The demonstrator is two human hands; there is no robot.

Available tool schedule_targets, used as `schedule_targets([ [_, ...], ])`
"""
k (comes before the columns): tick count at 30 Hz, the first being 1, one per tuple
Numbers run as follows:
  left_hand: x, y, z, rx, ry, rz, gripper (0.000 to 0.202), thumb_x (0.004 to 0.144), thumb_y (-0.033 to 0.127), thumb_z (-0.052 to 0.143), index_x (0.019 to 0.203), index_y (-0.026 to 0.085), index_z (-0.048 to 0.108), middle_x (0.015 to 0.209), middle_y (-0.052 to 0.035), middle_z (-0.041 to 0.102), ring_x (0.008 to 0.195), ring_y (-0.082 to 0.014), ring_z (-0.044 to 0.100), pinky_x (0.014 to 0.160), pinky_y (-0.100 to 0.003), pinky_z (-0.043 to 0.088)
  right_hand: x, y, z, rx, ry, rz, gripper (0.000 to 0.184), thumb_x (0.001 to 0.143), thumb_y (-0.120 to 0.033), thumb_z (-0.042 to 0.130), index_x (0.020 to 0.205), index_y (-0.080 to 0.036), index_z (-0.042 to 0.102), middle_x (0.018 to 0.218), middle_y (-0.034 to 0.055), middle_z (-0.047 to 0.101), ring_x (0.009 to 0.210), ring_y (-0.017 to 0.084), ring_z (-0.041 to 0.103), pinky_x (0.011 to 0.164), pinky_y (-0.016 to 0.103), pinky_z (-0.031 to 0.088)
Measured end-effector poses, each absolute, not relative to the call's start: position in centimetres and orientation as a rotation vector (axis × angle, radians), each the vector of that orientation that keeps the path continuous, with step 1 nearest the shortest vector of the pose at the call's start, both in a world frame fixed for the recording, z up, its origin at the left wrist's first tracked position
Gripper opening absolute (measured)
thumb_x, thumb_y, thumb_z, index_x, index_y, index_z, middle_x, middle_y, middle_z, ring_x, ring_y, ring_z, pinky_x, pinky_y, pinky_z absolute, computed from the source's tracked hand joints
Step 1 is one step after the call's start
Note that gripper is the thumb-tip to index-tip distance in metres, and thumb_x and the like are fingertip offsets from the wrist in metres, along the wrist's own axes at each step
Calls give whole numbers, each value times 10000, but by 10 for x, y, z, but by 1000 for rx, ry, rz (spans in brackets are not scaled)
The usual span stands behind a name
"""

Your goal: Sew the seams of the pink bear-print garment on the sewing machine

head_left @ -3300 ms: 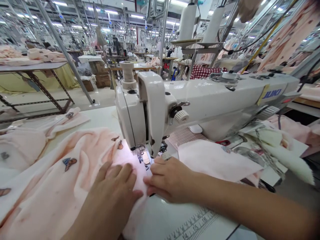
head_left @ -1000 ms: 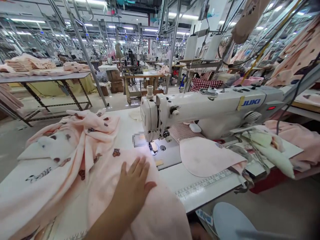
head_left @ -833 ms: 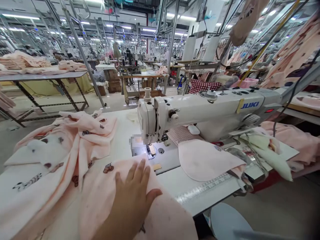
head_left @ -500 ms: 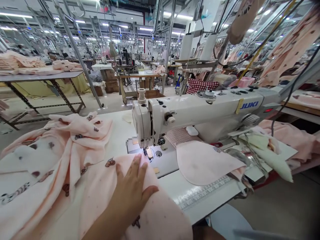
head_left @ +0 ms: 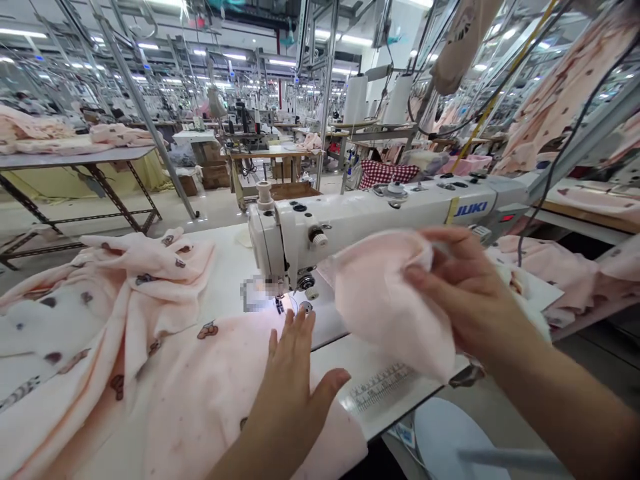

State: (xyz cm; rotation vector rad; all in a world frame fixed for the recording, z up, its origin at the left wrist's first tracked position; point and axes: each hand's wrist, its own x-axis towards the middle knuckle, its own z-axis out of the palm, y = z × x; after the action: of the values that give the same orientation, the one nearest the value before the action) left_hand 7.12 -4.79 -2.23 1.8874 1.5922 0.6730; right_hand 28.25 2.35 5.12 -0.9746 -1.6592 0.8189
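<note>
My left hand [head_left: 293,380] lies flat with fingers spread on a large pink printed fabric [head_left: 200,393], just in front of the needle area [head_left: 278,304] of a white Juki sewing machine [head_left: 380,210]. My right hand [head_left: 467,290] is closed on a small rounded pink fabric piece [head_left: 385,303], holding it lifted above the table [head_left: 350,373] to the right of the needle. The piece hangs down from my fingers.
More pink printed cloth [head_left: 115,280] is heaped on the table's left. Pink pieces [head_left: 565,267] lie at the right behind the machine. A ruler strip [head_left: 380,387] runs along the table's front edge. Thread cones [head_left: 355,100] stand behind; other work tables [head_left: 75,157] fill the hall.
My right hand has come into view and picked up the small pink piece that lay on the table right of the needle. My left hand slid the big fabric toward the needle.
</note>
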Motion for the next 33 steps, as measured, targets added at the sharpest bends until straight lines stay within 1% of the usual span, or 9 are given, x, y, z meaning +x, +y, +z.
schedule_targets([
  [2, 63, -48, -21, 1597, 1448, 815, 631, 871, 459, 455, 1420, 214, 265, 1446, -129, 421, 1351, -287, 360, 1065, -530, 347, 291, 9, 60, -892, -1427, 912, 471, 863, -281, 597, 1257, -402, 369, 1035, 4, 581, 744, 142, 608, 575, 234, 525],
  [6, 11, -53, -14, 1534, 1542, 730, 489, 854, 481, 451, 1291, 266, 412, 1158, -79, 644, 1068, -253, 612, 877, -424, 502, 335, -20, 21, -1158, -1733, 837, 409, 848, -332, 624, 1230, -354, 482, 1103, 52, 557, 852, 193, 623, 623, 282, 582],
  [12, -4, -62, -5, 2016, 1896, 372, 285, 867, 450, 394, 948, 289, 615, 934, -22, 653, 875, -231, 624, 767, -401, 485, 327, -16, -8, -1072, -2278, 466, 170, 927, -240, 496, 1058, -264, 602, 1002, 50, 630, 951, 216, 601, 799, 351, 539],
  [16, 36, -63, -3, 2052, 1843, 125, 258, 891, 336, 404, 975, 260, 636, 938, -45, 654, 914, -261, 616, 772, -425, 468, 269, 22, -3, -826, -2486, 436, 161, 897, -172, 520, 962, -218, 660, 883, 48, 656, 867, 209, 591, 782, 369, 501],
  [19, 51, -59, -9, 2079, 1829, 221, 290, 876, 338, 444, 1071, 234, 633, 1005, -76, 649, 974, -282, 592, 824, -450, 458, 245, 40, -10, -807, -2520, 440, 86, 859, -203, 603, 851, -195, 688, 842, 53, 650, 840, 217, 597, 768, 374, 489],
  [23, 47, -49, -10, 2047, 1668, 483, 468, 816, 328, 530, 1272, 223, 534, 1138, -85, 633, 1068, -284, 554, 927, -456, 423, 251, 47, -5, -698, -2467, 561, 208, 939, -221, 474, 895, -211, 677, 841, 42, 681, 835, 182, 636, 770, 324, 508],
  [26, 35, -48, -1, 1788, 1528, 578, 218, 798, 377, 574, 927, 242, 687, 839, -22, 677, 806, -211, 620, 752, -335, 484, 278, 50, 14, -641, -2351, 678, 227, 967, -310, 427, 975, -222, 636, 884, 33, 698, 790, 152, 669, 686, 263, 539],
  [28, 26, -54, 3, 1518, 1472, 736, 236, 755, 438, 631, 672, 218, 643, 666, 14, 600, 601, -147, 574, 583, -261, 460, 301, 49, 25, -662, -2242, 696, 256, 970, -378, 418, 988, -214, 614, 872, 42, 692, 745, 156, 678, 623, 255, 545],
  [33, 9, -81, 1, 934, 1242, 1003, 294, 704, 477, 677, 753, 202, 587, 708, 15, 572, 565, -104, 521, 521, -216, 412, 331, 2, 19, -658, -2236, 537, 124, 913, -303, 546, 964, -276, 657, 835, 37, 706, 745, 166, 683, 630, 246, 541],
])
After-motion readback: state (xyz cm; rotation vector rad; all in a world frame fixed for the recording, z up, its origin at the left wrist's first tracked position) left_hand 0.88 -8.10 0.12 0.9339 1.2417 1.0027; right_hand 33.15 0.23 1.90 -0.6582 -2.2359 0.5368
